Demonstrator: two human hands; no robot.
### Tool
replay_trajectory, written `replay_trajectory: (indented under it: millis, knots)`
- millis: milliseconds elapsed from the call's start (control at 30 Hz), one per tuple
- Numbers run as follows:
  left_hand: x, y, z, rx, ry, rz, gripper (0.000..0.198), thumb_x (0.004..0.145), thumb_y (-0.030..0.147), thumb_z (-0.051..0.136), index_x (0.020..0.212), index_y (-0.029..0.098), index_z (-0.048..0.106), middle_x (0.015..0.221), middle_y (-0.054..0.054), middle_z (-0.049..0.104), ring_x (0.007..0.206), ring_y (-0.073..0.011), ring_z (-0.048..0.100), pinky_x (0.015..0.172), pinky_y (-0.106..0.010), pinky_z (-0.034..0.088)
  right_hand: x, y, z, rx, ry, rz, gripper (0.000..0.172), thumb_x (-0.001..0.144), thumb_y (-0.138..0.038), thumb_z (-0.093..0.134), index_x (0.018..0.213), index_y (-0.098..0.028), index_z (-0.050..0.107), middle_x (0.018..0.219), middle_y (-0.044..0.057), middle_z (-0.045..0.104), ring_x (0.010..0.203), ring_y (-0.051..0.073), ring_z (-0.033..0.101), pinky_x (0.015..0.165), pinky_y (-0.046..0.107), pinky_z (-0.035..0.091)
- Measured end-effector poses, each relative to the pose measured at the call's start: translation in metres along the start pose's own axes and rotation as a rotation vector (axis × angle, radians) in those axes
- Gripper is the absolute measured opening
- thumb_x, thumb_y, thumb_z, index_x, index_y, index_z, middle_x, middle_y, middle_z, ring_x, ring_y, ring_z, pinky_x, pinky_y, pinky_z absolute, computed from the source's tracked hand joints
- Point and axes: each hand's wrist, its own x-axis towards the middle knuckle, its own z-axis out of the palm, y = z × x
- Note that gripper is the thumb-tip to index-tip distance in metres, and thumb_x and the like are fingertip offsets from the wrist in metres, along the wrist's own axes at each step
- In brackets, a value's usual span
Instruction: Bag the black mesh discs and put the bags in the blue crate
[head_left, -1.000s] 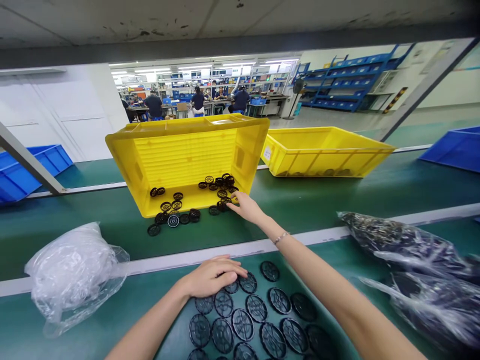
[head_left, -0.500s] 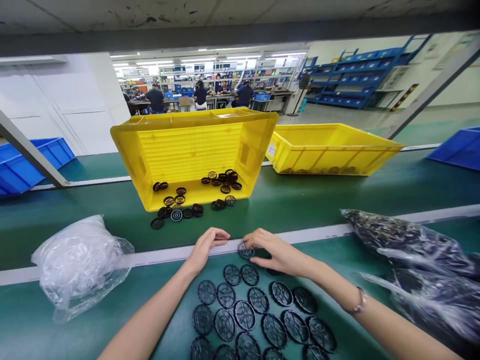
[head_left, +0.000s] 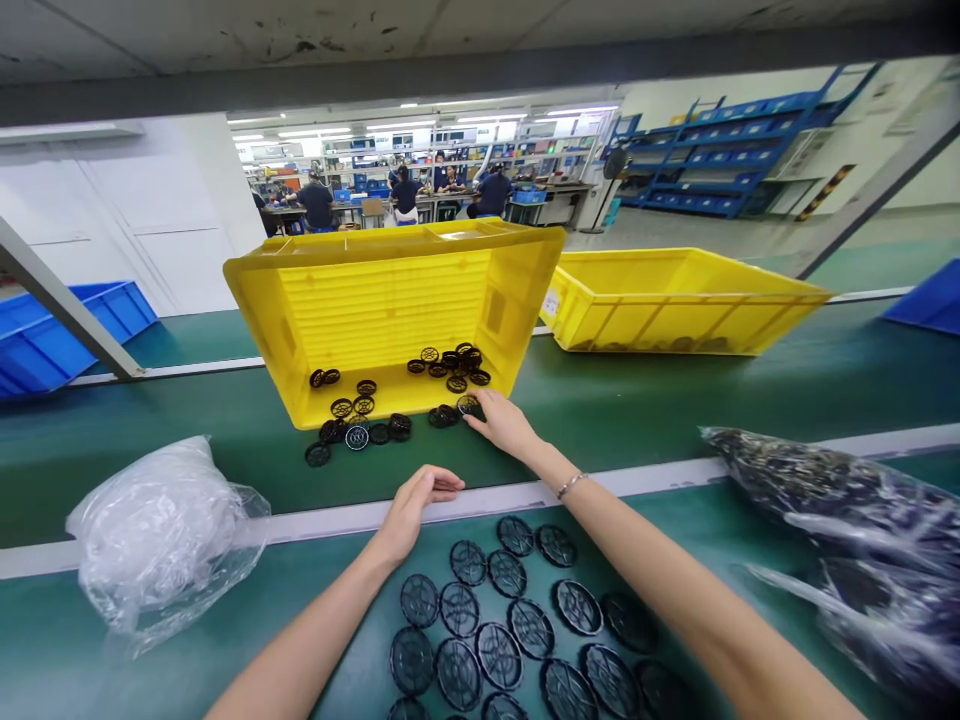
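The right hand [head_left: 504, 424] touches a black wheel [head_left: 468, 406] at the tipped yellow crate's [head_left: 382, 310] mouth; I cannot tell whether it grips. The left hand [head_left: 409, 512], empty and loosely curled, is by the white strip [head_left: 322, 522]. More wheels [head_left: 499, 655] cover the green worktop [head_left: 311, 565].

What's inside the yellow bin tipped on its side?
Black wheels lie along the lower wall of the tipped yellow bin, clustered at the right with fewer at the left. Anything beneath the cluster is covered, and the right hand hides part of a wheel near the opening.
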Motion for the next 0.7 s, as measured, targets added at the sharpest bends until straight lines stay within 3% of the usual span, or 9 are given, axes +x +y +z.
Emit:
replay_trajectory:
  millis: [133, 267, 367, 433, 467, 600, 700]
  knots:
    - [0.007, -0.001, -0.005, -0.091, 0.273, 0.061, 0.051, 0.094, 0.06, 0.048, 0.096, 0.013, 0.066, 0.101, -0.013, 0.067, 0.1, -0.023, 0.064, 0.095, -0.042, 0.052, -0.044, -0.022, -0.013, 0.068, -0.076, -0.038, 0.057, 0.084, -0.058, 0.048, 0.127, -0.02, 0.051, 0.121, 0.004, 0.057, 0.101, 0.001, 0.053, 0.094, 0.016, 0.05]
    - [0.011, 0.0, -0.012, -0.112, 0.501, 0.115, 0.047, 0.089, 0.061, 0.053, 0.09, 0.014, 0.062, 0.095, -0.01, 0.066, 0.095, -0.0217, 0.063, 0.09, -0.04, 0.053, -0.099, -0.062, -0.023, 0.188, -0.363, -0.283, 0.051, 0.086, -0.061, 0.044, 0.119, -0.024, 0.057, 0.122, 0.0, 0.057, 0.11, -0.002, 0.05, 0.101, 0.012, 0.044]
    - [0.01, 0.001, -0.016, -0.09, 0.565, 0.14, 0.042, 0.089, 0.057, 0.052, 0.088, 0.015, 0.06, 0.092, -0.008, 0.064, 0.091, -0.0193, 0.062, 0.086, -0.035, 0.053, -0.112, -0.081, -0.022, 0.208, -0.523, -0.443, 0.052, 0.086, -0.065, 0.041, 0.108, -0.024, 0.064, 0.118, -0.001, 0.059, 0.111, -0.002, 0.048, 0.101, 0.011, 0.041]
    - [0.009, 0.002, -0.016, -0.085, 0.583, 0.144, 0.039, 0.09, 0.053, 0.05, 0.087, 0.016, 0.059, 0.09, -0.007, 0.064, 0.089, -0.0179, 0.062, 0.084, -0.033, 0.053, -0.101, -0.082, -0.019, 0.214, -0.539, -0.455, 0.054, 0.087, -0.065, 0.036, 0.102, -0.023, 0.066, 0.114, -0.001, 0.06, 0.108, -0.002, 0.049, 0.099, 0.011, 0.041]
    - [0.009, 0.002, -0.016, -0.082, 0.585, 0.142, 0.038, 0.091, 0.052, 0.049, 0.086, 0.016, 0.059, 0.09, -0.007, 0.063, 0.088, -0.0176, 0.062, 0.083, -0.033, 0.053, -0.09, -0.08, -0.018, 0.2, -0.486, -0.402, 0.055, 0.088, -0.064, 0.033, 0.101, -0.023, 0.067, 0.113, 0.0, 0.061, 0.109, -0.002, 0.049, 0.1, 0.012, 0.041]
    - [0.01, 0.004, -0.015, -0.069, 0.575, 0.125, 0.039, 0.092, 0.051, 0.046, 0.087, 0.015, 0.059, 0.09, -0.008, 0.063, 0.088, -0.0176, 0.061, 0.082, -0.033, 0.053, -0.032, -0.059, -0.009, 0.046, -0.129, 0.047, 0.056, 0.087, -0.064, 0.037, 0.113, -0.019, 0.058, 0.119, 0.004, 0.059, 0.111, 0.003, 0.05, 0.099, 0.016, 0.043]
    - [0.01, 0.004, -0.016, -0.058, 0.577, 0.112, 0.04, 0.093, 0.051, 0.045, 0.086, 0.015, 0.059, 0.089, -0.008, 0.063, 0.087, -0.0176, 0.061, 0.081, -0.033, 0.053, 0.0, -0.043, 0.002, 0.018, -0.104, 0.185, 0.057, 0.086, -0.063, 0.042, 0.11, -0.013, 0.054, 0.109, 0.006, 0.061, 0.09, 0.0, 0.051, 0.083, 0.013, 0.042]
